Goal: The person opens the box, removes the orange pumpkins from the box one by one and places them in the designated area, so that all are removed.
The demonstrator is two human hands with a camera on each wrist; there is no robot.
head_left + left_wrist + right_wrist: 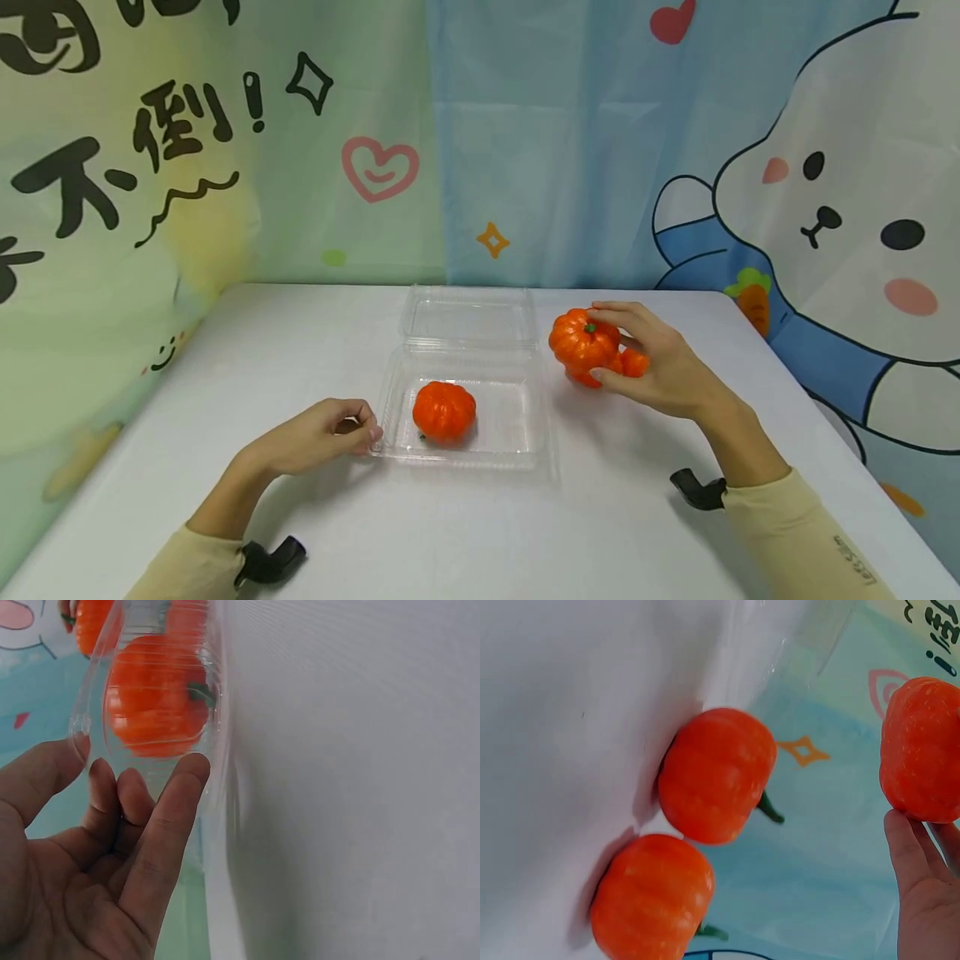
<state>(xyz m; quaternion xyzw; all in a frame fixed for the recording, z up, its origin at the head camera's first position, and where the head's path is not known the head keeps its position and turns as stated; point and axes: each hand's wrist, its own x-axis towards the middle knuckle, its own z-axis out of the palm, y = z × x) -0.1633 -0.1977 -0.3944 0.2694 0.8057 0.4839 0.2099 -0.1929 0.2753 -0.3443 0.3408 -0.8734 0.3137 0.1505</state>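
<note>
In the head view, a clear plastic hinged box (517, 458) lies with its lid folded back, and one small orange pumpkin (444, 412) sits inside its tray. My left hand (318, 437) pinches the tray's front left corner; in the left wrist view the thumb (56, 769) is at the rim and a finger lies along the outer wall. Over to the right, my right hand (663, 358) grips another orange pumpkin (579, 340) with a green stem, raised off the table. Below it, two more pumpkins rest on the table, the nearer pumpkin (654, 896) and its neighbour (718, 776) side by side.
A white-covered table (480, 542) carries everything. The transparent lid (468, 317) lies flat behind the tray. A printed curtain (525, 150) with hearts, lettering and a white cartoon animal hangs right behind the table. Black wrist mounts (272, 560) protrude from both sleeves.
</note>
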